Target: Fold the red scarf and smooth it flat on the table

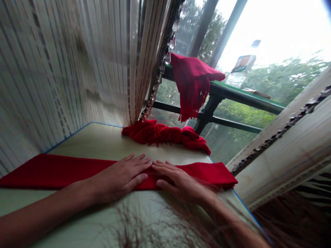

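A long red scarf [74,168], folded into a flat strip, lies across the table from its left side to near the right edge. Both palms rest flat on its middle. My left hand [126,175] has its fingers stretched out, pointing to the right. My right hand [178,179] lies opposite with its fingers extended, and the fingertips of the two hands nearly meet. Neither hand grips the cloth. Behind the strip, a crumpled red scarf [165,134] with a few loose fringe strands lies at the table's far edge.
The pale table [100,141] has a blue edge. Another fringed red scarf [192,79] hangs over a green rail [248,98] by the window. A carton [243,65] stands on the rail. Striped curtains [77,69] flank the table. Loose hair strands blur the foreground.
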